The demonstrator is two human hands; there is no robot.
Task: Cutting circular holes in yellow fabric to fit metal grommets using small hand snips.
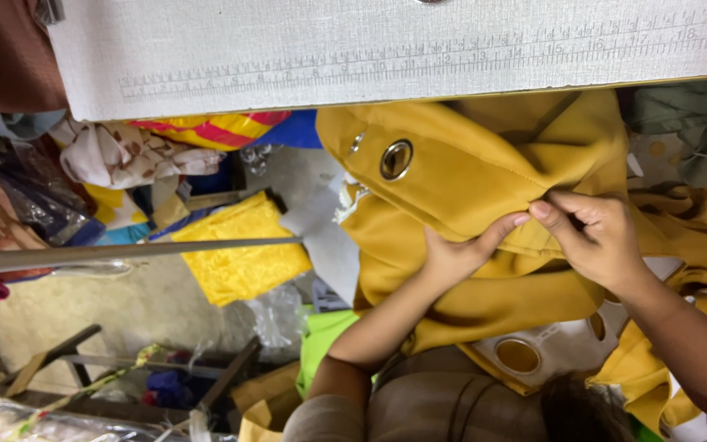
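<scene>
The mustard-yellow curtain cloth with round metal eyelets [468, 172] lies bunched below the white table edge printed with a ruler scale [370, 57], hanging from it toward the person's lap. Both hands meet on one fold of this cloth, just right of the brass-coloured eyelet [396, 159].

The left hand [458, 252] comes up from below, its forefinger stretched to the fold line and thumb pressed under it; it is pinched on the cloth. The right hand [595, 233] comes in from the right, fingertips curled over the same fold, closed on the cloth too. The two sets of fingertips nearly touch, the left slightly lower.

The fold's long axis runs from the eyelet rightward and a little downward, passing under both hands. The left hand is the nearer to the eyelet; the right hand sits farther along the same seam.

A white stiffening strip with cut round holes [550, 348] lies below the hands, apart from them.
</scene>
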